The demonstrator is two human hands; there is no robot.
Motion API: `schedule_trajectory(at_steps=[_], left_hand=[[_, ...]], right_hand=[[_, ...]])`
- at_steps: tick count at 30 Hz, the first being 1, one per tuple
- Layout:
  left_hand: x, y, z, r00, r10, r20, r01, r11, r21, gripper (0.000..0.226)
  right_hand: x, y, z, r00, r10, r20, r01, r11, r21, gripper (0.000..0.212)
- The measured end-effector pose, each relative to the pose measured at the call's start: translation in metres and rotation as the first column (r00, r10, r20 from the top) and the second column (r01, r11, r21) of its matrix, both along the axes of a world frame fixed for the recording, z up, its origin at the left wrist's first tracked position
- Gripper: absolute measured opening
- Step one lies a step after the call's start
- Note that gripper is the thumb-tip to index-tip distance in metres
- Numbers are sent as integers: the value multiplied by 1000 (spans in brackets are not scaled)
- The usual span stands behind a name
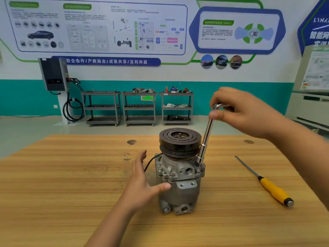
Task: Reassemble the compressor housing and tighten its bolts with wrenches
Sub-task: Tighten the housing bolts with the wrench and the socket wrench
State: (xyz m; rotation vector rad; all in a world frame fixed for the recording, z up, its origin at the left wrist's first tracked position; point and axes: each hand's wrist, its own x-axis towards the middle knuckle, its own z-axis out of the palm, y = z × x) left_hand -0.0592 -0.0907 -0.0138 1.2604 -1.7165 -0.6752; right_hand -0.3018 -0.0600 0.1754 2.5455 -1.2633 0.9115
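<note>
A blue wall banner [106, 61] reads 校企合作/产教融合/成果共享/互利共赢. The wooden table [53, 184] has open room left of the compressor [181, 168], upright at mid-table, away from every edge. The right hand [245, 113] pinches the top of a socket wrench [206, 138] standing on the compressor's flange; the left hand [142, 180], fingers straight, perhaps touches the housing [183, 195] with its thumb. A yellow-handled screwdriver [267, 182] lies well right
</note>
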Motion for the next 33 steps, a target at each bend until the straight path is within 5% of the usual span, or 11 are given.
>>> schedule_trajectory(at_steps=[6, 24, 33], left_hand=[[1, -16, 5, 968, -230, -101, 242, 963, 118, 138], [-10, 0, -6, 978, -97, -185, 121, 985, 123, 137], [-12, 1, -2, 966, -125, -226, 166, 971, 173, 138]], right_hand=[[30, -2, -13, 997, 80, 6, -80, 996, 26, 13], [54, -24, -14, 973, 114, -201, -88, 987, 134, 11], [47, -31, -11, 977, 177, -116, -136, 946, 296, 15]])
